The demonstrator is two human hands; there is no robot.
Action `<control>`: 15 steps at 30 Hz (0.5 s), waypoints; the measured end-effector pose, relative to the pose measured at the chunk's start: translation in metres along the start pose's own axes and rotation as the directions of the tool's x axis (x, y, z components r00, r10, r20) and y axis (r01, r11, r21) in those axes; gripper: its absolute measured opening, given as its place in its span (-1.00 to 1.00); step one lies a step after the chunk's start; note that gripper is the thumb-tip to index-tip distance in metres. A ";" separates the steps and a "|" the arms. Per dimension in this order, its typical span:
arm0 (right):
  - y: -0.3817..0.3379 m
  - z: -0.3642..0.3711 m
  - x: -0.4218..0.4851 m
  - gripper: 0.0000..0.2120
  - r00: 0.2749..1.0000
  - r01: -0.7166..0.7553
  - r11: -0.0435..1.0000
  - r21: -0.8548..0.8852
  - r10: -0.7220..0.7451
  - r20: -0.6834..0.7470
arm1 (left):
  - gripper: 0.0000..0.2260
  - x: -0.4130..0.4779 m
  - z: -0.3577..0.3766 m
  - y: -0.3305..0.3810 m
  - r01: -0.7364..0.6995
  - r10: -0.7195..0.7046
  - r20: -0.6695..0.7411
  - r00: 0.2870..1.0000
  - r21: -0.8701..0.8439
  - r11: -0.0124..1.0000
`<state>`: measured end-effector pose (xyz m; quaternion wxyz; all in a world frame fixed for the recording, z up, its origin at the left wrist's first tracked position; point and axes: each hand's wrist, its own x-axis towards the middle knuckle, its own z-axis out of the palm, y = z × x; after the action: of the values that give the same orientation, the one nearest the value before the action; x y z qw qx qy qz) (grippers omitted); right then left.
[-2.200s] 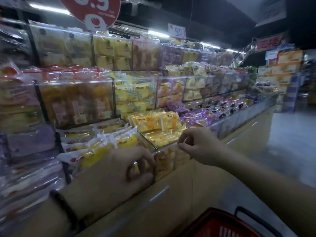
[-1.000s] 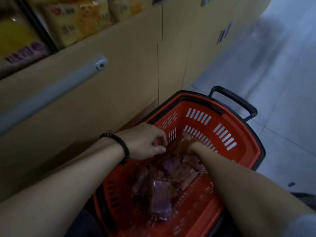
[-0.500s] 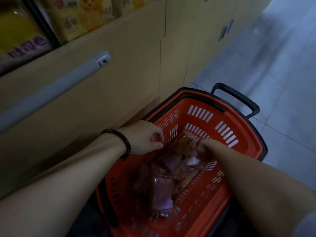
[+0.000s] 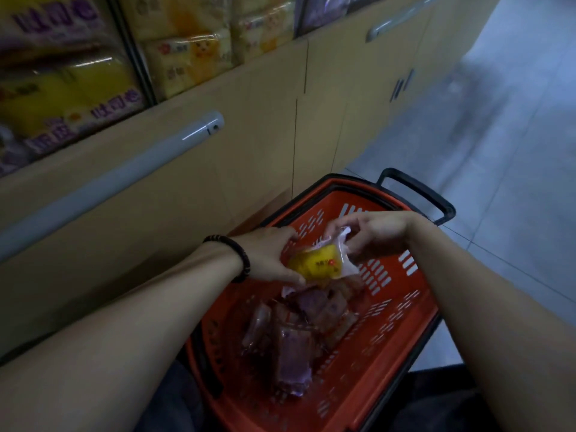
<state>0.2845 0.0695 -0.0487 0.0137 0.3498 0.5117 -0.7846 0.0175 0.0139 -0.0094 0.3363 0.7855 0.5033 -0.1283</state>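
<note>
head view: the only camera, looking down at both hands over the basket
left hand (image 4: 268, 256): we see it gripping the yellow packet (image 4: 316, 264) from its left side, thumb under, fingers curled behind
right hand (image 4: 378, 232): pinching the clear wrapper end at the packet's top right; the other fingers are loosely bent
bracelet (image 4: 242, 257): dark beads on the left wrist
packet position: in the air between the 2 hands, over the far half of the red basket (image 4: 391, 310), just above the pile; we cannot tell if it touches it
basket contents: several purple packets (image 4: 293, 353) lying flat and overlapped on the bottom
basket handle (image 4: 419, 194): black, at the far end, untouched
surroundings: grey rail (image 4: 124, 179) along the tan counter front, shelf packets (image 4: 187, 54) above it, tiled floor (image 4: 505, 145) to the right
step: we read this as stowing 1 packet in the basket; 1 frame cannot rule out a lift-out for inspection
next move: lower it onto the purple pile, let go with the right pinch 1st, then the left grip
care: the packet looks soft, so we would keep the squeeze light and lay it flat
</note>
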 end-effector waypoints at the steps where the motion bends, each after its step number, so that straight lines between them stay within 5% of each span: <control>1: -0.003 0.002 0.004 -0.69 0.997 0.027 1.000 -0.015 -0.026 0.073 | -0.07 -0.002 0.001 0.003 0.001 -0.001 0.010 1.000 -0.024 1.000; 3: -0.006 0.007 0.013 -0.67 0.991 0.028 0.999 -0.038 -0.023 0.130 | -0.14 -0.004 0.004 0.005 -0.006 0.007 0.053 0.999 -0.024 1.000; 5: -0.002 0.011 0.018 -0.63 0.994 0.008 0.999 0.049 -0.014 0.111 | -0.44 -0.003 0.007 0.003 -0.001 0.001 0.079 0.997 -0.005 1.000; 8: 0.022 0.010 0.036 -0.66 0.976 -0.057 0.971 0.233 0.103 -0.192 | -0.46 -0.001 0.008 -0.005 0.042 -0.045 0.056 0.997 0.051 0.998; 11: 0.073 -0.005 0.072 -0.64 0.727 -0.219 0.925 0.312 0.368 -0.580 | -0.44 0.002 0.009 -0.016 0.089 -0.089 -0.008 0.996 0.128 0.988; 13: 0.099 -0.007 0.086 -0.64 0.576 -0.294 0.886 0.359 0.464 -0.673 | -0.47 0.003 0.011 -0.021 0.099 -0.098 -0.009 0.995 0.142 0.985; 15: 0.108 0.000 0.088 -0.70 0.507 -0.313 0.833 0.456 0.553 -0.662 | -0.48 0.004 0.011 -0.024 0.113 -0.117 0.013 0.993 0.164 0.980</control>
<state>0.2591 0.0479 -0.1837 -0.0578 0.7663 0.2459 -0.5908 -0.0006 0.0157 -0.0296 0.2690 0.7784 0.5318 -0.1972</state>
